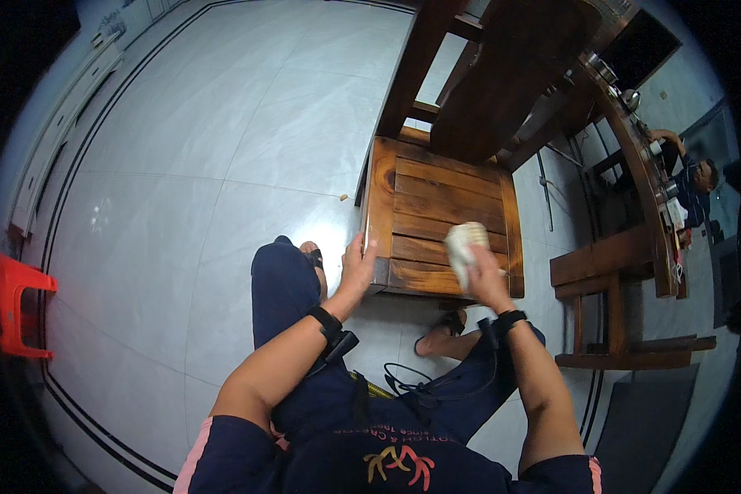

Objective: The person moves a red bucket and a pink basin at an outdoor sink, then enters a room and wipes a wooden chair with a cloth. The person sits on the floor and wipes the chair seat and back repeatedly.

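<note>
A wooden chair with a slatted seat and a tall dark back stands in front of me. My right hand grips a pale cloth over the seat's near right part; the hand is slightly blurred. My left hand rests at the seat's near left corner, with the fingers along its side edge. Whether those fingers close on the edge is hard to tell.
A red plastic stool is at the far left. To the right stand a long wooden table with items on it and a wooden bench. A person sits beyond the table. A small brownish bit lies on the tiled floor.
</note>
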The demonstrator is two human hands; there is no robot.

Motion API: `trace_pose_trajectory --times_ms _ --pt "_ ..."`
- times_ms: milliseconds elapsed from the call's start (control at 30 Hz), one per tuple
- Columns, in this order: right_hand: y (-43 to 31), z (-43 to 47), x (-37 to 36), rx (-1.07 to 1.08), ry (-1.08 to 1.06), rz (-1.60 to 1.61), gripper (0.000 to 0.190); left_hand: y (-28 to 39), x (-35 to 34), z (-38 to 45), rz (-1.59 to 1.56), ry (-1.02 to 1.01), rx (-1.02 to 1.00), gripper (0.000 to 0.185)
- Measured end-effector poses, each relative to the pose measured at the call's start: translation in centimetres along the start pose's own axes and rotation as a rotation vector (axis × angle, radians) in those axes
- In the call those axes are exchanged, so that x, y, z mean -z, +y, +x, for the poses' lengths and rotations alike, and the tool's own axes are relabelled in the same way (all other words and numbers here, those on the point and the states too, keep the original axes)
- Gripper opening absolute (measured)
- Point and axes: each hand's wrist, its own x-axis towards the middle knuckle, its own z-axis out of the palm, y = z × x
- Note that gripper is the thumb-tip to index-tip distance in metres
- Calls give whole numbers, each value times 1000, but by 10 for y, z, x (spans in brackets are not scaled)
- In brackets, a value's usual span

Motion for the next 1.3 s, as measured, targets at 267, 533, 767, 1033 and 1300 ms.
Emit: trace_pose_trajectory --times_ms 267,533,767,1033,1300 --pt "70 84 -17 -693 101 -182 54 3 -25 -18 443 294 -237 49" --pt "-58 173 -79 133 98 -35 53 10 -25 -19 347 334 -230 51" --pt "-148 83 -59 516 -348 56 52 12 -13 -9 -468 260 118 72" --pt "-69 11 -4 527 -382 -6 46 15 1 -8 -565 87 301 80" --pt "74 100 -9 -268 61 -274 45 12 -10 -5 -380 194 199 66"
